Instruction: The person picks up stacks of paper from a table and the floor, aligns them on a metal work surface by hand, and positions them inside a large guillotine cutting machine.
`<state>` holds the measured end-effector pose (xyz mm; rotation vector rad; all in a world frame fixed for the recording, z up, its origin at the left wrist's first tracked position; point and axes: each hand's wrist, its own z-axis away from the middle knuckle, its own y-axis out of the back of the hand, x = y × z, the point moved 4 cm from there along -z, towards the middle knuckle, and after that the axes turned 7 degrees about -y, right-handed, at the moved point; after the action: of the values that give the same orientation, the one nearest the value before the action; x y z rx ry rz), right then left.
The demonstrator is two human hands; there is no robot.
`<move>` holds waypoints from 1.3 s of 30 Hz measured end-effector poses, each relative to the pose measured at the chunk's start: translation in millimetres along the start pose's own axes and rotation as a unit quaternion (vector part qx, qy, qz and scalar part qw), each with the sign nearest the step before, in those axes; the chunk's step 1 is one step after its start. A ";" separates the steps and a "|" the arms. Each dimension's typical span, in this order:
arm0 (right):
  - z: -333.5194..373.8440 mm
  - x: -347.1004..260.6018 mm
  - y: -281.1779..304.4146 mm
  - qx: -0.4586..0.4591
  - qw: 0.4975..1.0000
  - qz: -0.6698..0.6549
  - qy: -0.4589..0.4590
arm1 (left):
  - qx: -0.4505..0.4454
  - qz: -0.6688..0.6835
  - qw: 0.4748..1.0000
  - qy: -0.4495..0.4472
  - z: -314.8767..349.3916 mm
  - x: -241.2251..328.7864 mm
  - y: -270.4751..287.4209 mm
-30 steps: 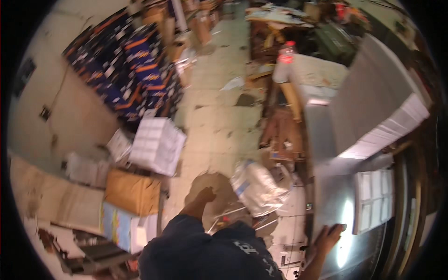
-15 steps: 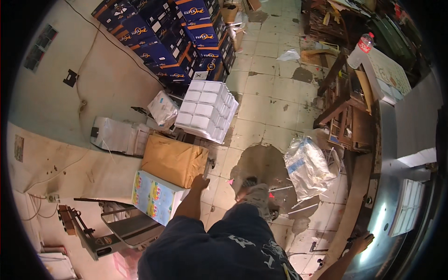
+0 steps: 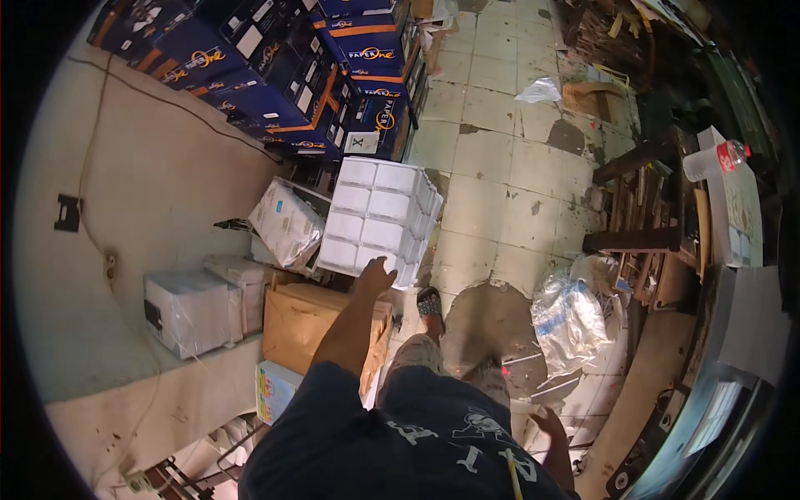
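As the left hand point(image 3: 377, 275) reached open-fingered toward the white paper stack point(image 3: 379, 218) at twelve o'clock, gripping its near edge squarely seemed wisest; the right hand point(image 3: 552, 423) hung empty.

We see glossy white plastic wrap over the stacked paper reams point(image 3: 379, 218), matt brown paper on the parcel point(image 3: 312, 329), and printed blue cardboard cartons point(image 3: 292, 75). The floor tiles point(image 3: 500, 183) look worn and stained; the clear plastic bag point(image 3: 568, 321) looks crinkled and shiny.
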<state>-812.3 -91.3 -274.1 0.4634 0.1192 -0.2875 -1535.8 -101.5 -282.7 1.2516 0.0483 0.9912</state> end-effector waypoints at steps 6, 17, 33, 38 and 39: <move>-41.9 -352.7 36.1 0.050 0.946 -0.214 0.238 | -0.035 -0.048 0.997 -0.041 -152.0 37.9 39.2; -179.0 -504.6 68.2 -0.045 0.988 -0.027 0.145 | -0.086 -0.195 0.977 -0.031 -391.3 12.2 -34.3; -222.5 -520.5 87.1 -0.067 0.986 -0.113 0.099 | -0.094 -0.309 0.946 -0.006 -430.5 17.3 -56.6; -223.1 -519.3 85.4 -0.052 0.989 -0.108 0.084 | -0.041 -0.311 0.949 -0.008 -426.7 19.4 -56.0; -222.8 -518.8 84.6 -0.053 0.990 -0.107 0.082 | -0.038 -0.309 0.950 -0.005 -424.4 20.0 -54.1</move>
<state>-1292.0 210.3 -343.9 0.3688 0.3442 -0.4507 -1716.2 237.0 -473.3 1.0693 0.3687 0.4354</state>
